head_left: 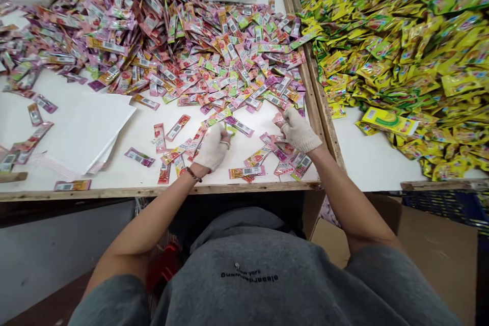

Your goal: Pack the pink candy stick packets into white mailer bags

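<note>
Stick packets (pixel 246 171) lie between and beside both gloved hands. The left hand (pixel 214 147) curls at a green packet (pixel 231 128), its grip too hidden to tell. The right hand (pixel 299 130) pinches a pink packet (pixel 276 118), partly covered by fingers. Beyond both, the packet heap (pixel 153 25) runs out of view leftward.

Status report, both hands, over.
Right hand fingers closed on pink packet. Left hand at green packet, grip unclear. Loose packets around both hands.

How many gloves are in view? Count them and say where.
2: a white glove on the left hand, among loose sachets; another on the right hand, beside the wooden divider, pinching a pink sachet.
</note>
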A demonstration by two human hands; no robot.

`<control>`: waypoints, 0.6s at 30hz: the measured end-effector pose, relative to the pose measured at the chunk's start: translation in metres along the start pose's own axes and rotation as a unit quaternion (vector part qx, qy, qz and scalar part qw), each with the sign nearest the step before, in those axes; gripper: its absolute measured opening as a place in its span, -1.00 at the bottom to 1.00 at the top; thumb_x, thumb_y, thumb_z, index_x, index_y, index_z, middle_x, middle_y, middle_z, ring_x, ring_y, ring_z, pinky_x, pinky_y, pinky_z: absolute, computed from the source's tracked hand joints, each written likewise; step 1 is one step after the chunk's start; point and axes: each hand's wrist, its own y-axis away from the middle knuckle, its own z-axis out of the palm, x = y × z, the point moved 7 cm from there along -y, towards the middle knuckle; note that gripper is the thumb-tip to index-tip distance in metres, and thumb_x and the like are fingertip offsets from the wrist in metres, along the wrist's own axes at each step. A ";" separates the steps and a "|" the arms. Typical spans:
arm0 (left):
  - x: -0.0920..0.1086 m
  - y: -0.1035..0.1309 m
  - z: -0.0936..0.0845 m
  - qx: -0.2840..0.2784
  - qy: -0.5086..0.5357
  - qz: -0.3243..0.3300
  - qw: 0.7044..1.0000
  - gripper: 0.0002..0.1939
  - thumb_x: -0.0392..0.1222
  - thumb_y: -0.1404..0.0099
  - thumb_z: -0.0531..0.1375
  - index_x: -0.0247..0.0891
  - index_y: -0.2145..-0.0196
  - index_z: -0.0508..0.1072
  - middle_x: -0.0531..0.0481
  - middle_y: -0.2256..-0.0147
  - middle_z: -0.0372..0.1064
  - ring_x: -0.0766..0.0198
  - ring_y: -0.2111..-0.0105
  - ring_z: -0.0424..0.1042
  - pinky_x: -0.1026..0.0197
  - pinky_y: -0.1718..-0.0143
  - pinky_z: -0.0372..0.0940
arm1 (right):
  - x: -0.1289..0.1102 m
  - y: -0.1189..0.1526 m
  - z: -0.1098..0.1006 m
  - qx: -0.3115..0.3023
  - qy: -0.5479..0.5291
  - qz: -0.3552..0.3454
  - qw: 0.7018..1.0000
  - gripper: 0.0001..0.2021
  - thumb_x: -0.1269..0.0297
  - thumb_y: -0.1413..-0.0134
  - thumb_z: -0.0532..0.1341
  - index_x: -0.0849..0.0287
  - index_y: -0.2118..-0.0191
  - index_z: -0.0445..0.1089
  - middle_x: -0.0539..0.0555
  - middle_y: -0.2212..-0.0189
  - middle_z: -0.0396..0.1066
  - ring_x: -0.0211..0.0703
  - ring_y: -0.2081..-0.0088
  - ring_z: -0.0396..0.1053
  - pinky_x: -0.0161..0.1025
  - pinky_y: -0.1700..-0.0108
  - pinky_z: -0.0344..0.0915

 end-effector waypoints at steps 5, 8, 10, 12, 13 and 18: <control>-0.039 0.009 -0.026 -0.044 -0.213 -0.075 0.973 -0.51 -0.07 -0.26 0.29 -0.25 -0.09 0.35 -0.21 0.11 0.50 -0.05 0.13 0.51 0.02 0.15 0.38 | 0.018 0.000 0.005 -0.090 0.168 -0.003 0.982 -0.64 0.18 -0.19 0.29 0.16 -0.08 0.40 0.22 0.11 0.54 0.08 0.12 0.48 -0.15 0.11 0.34; -0.043 0.017 -0.015 -0.085 -0.304 -0.060 0.947 -0.57 -0.17 -0.31 0.20 -0.31 -0.11 0.41 -0.37 0.01 0.49 -0.20 0.00 0.49 -0.08 0.05 0.37 | 0.018 -0.001 0.012 -0.120 0.245 -0.005 0.962 -0.78 0.26 -0.27 0.21 0.19 0.03 0.47 0.29 0.05 0.53 0.11 0.04 0.48 -0.14 0.06 0.33; -0.035 0.024 -0.012 -0.070 -0.322 -0.026 0.944 -0.59 -0.25 -0.31 0.15 -0.30 -0.11 0.43 -0.39 -0.04 0.47 -0.22 -0.05 0.47 -0.10 0.01 0.37 | 0.010 0.000 0.006 -0.089 0.275 -0.022 0.957 -0.79 0.35 -0.28 0.16 0.21 0.06 0.49 0.33 0.01 0.51 0.13 0.00 0.47 -0.12 0.02 0.32; -0.024 0.029 -0.016 -0.042 -0.325 0.006 0.945 -0.58 -0.34 -0.27 0.13 -0.30 -0.08 0.44 -0.38 -0.09 0.43 -0.20 -0.10 0.44 -0.09 -0.03 0.36 | 0.000 0.004 -0.004 -0.046 0.281 -0.040 0.958 -0.78 0.39 -0.29 0.14 0.24 0.04 0.48 0.38 -0.02 0.49 0.18 -0.04 0.46 -0.08 -0.03 0.30; -0.021 0.031 -0.022 -0.027 -0.316 0.013 0.948 -0.56 -0.38 -0.25 0.11 -0.31 -0.09 0.43 -0.37 -0.11 0.42 -0.18 -0.11 0.44 -0.07 -0.04 0.36 | -0.002 0.007 -0.008 -0.033 0.269 -0.036 0.962 -0.76 0.40 -0.29 0.13 0.25 0.01 0.47 0.39 -0.01 0.49 0.19 -0.03 0.46 -0.07 -0.04 0.30; -0.031 0.021 -0.056 0.020 -0.239 -0.074 0.968 -0.56 -0.21 -0.37 0.12 -0.32 -0.18 0.30 -0.27 0.11 0.51 -0.06 0.11 0.53 0.05 0.13 0.38 | 0.004 0.014 0.002 -0.035 0.129 0.014 0.991 -0.60 0.22 -0.31 0.19 0.18 -0.21 0.33 0.27 0.10 0.58 0.13 0.11 0.51 -0.08 0.07 0.37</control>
